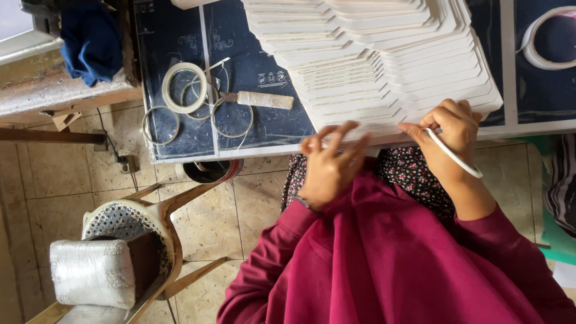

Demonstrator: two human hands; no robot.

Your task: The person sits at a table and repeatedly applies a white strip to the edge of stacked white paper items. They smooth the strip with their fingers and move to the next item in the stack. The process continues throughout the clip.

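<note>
**Hands on the fanned white cards at the table's near edge**

Dark blue tabletop (180, 138) under me, tiled floor below, and my maroon sleeves swallow the lower half of the view. The fanned stack of white cards (384, 54) runs off the top of the picture, so I can't see where it ends. Its stepped edges slant down from upper left to lower right, and the lowest corners reach the table's near edge.

My left hand (330, 165) lies on the front edge of the bottom cards, fingers spread and loosely curled, pressing rather than clasping. My right hand (453, 135) is pinched shut on a thin white ring of tape (454, 155); the ring slants down to the right past my wrist, and part of it hides behind my fingers.

Left of the stack there's open table: a white tape roll (185, 87), several thin empty rings (161, 125) and a wrapped handle tool (258, 99), blade end hard to make out. Another roll (543, 39) is cut off at the far right. A chair with a white cushion (93, 273) sits well clear on the floor.
</note>
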